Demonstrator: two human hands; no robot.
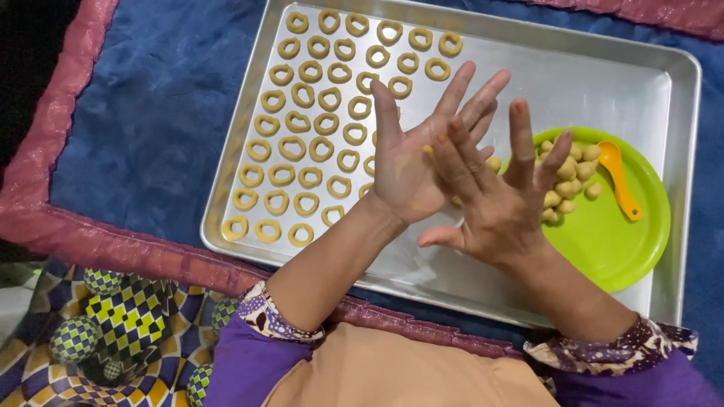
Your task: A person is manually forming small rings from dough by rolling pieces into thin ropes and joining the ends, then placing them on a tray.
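Left hand and right hand pressed flat together, fingers spread — a sliver of dough showed between the palms, over the baking tray. Dough rings crowded toward ten o'clock; the green plate sat at three — bare metal beyond it.

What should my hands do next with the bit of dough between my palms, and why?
Probably keep rolling it into a thin rope. The left hand and right hand are pressed flat together over the tray, with only a sliver of dough showing. The dough rings already laid in rows suggest a strand bent closed.
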